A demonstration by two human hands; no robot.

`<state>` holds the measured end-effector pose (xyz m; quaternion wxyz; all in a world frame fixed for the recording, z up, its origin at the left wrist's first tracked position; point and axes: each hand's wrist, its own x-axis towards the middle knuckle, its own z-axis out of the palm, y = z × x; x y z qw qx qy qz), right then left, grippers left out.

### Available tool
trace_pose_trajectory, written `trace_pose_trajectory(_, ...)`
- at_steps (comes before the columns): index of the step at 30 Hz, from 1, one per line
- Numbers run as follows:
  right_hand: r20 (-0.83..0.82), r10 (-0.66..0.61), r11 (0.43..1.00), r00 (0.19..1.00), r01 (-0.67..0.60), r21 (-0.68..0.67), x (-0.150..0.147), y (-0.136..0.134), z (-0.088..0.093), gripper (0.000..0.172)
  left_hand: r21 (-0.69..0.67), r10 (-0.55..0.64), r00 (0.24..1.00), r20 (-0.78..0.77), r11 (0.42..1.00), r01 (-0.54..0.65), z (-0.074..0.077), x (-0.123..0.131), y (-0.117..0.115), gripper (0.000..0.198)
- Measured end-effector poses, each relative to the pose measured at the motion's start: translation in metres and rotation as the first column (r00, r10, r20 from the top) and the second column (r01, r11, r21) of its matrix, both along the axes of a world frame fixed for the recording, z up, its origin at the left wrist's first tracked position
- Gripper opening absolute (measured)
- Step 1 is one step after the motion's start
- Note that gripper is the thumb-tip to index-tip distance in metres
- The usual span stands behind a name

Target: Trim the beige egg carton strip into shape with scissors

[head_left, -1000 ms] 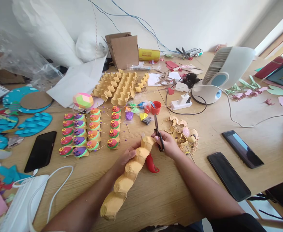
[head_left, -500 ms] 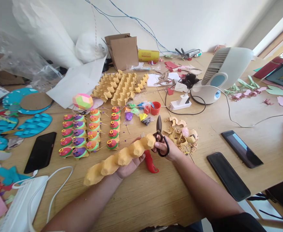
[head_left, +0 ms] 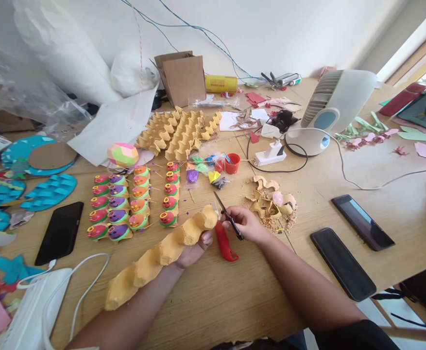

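Observation:
My left hand (head_left: 194,250) is closed under a long yellow strip of egg carton (head_left: 161,253), which slants from lower left up to its tip near the table's middle. My right hand (head_left: 247,224) grips black scissors (head_left: 228,215), their blades pointing up-left towards the strip's tip. A red cutter (head_left: 225,242) lies on the table between my hands. Painted egg-cup figures (head_left: 132,201) stand in rows to the left of the strip.
A pile of carton scraps (head_left: 273,201) lies right of my right hand. Two phones (head_left: 358,238) lie at right, another phone (head_left: 60,232) at left. Stacked egg trays (head_left: 178,129), a white fan (head_left: 329,109), a power strip (head_left: 270,155) and cables sit farther back.
The strip has swung from nearly upright to slanting left and lower. The scissors have tilted from pointing up to pointing up-left, beside the strip's tip.

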<state>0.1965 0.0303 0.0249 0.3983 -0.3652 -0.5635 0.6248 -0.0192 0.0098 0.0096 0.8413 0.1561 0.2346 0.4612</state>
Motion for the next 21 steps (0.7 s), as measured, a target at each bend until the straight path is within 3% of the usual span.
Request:
trace_pose_trajectory(4, 0.193, -0.085, 0.981, 0.977, 0.048, 0.19, 0.002, -0.001, 0.0, 0.038, -0.117, 0.012, 0.998, 0.065, 0.993, -0.005, 0.004, -0.006, 0.003, 0.02)
trace_pose_trajectory(9, 0.305, -0.16, 0.904, 0.939, 0.015, 0.427, 0.007, 0.004, -0.006, 0.031, -0.215, -0.027, 0.987, 0.158, 0.975, 0.061, 0.003, -0.013, 0.001, 0.022)
trace_pose_trajectory(17, 0.351, -0.247, 0.732, 0.903, -0.063, 0.679, 0.004, 0.003, -0.015, 0.032, -0.193, -0.093, 0.987, 0.129, 0.974, 0.117, -0.004, -0.014, -0.002, 0.019)
trace_pose_trajectory(21, 0.43, -0.336, 0.683, 0.838, -0.098, 0.724, 0.007, 0.001, -0.017, 0.035, -0.182, -0.132, 0.983, 0.13, 0.971, 0.155, -0.01, -0.016, -0.003, 0.02)
